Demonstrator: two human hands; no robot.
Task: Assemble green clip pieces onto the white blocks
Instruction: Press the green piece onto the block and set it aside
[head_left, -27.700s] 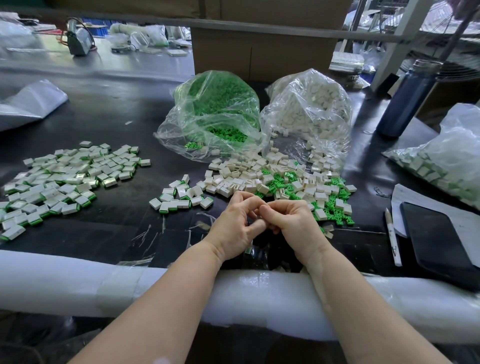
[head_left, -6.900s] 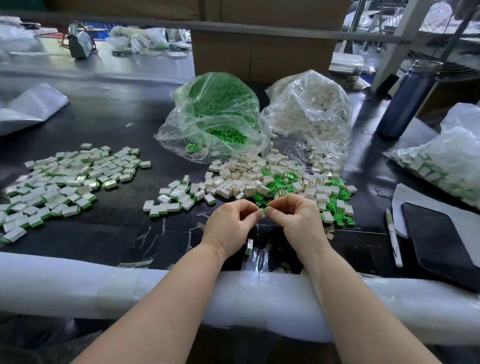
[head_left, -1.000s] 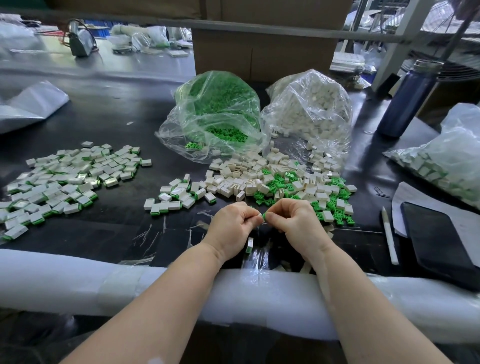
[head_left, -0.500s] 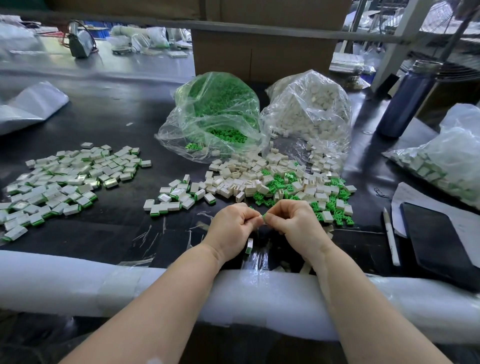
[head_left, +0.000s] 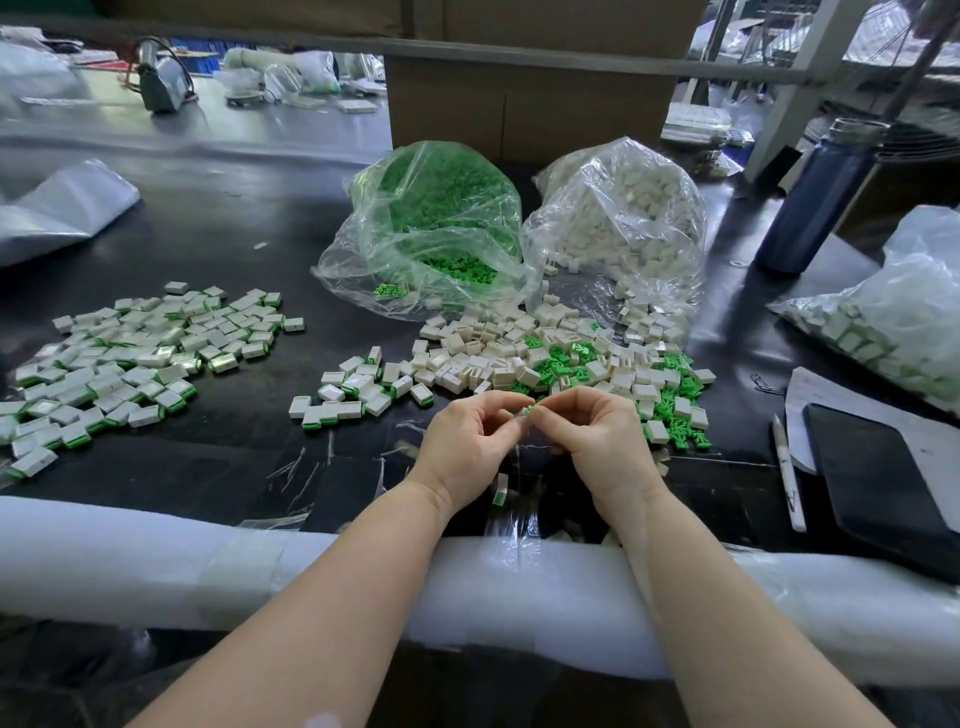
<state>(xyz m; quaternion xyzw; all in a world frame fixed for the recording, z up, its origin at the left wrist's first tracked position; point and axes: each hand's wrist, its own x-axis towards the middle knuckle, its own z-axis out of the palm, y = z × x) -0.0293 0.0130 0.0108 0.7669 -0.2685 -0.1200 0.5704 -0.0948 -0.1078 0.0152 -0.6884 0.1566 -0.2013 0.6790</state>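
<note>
Bare black table (head_left: 234, 457) lies open at lower left of centre. Loose blocks and clips (head_left: 561, 364) crowd mid-frame; two bags (head_left: 441, 234) behind; phone (head_left: 878, 478) blocks the right.

A black table (head_left: 234, 223) carries two plastic bags (head_left: 431, 234) — and scattered white blocks (head_left: 493, 353), green clips (head_left: 675, 415).

Soft daylight from upper right, glare on black table (head_left: 218, 228), wide-angle edges bowed.

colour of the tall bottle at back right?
Dark blue bottle with a silver cap; shows in the head view, the only one.
</note>
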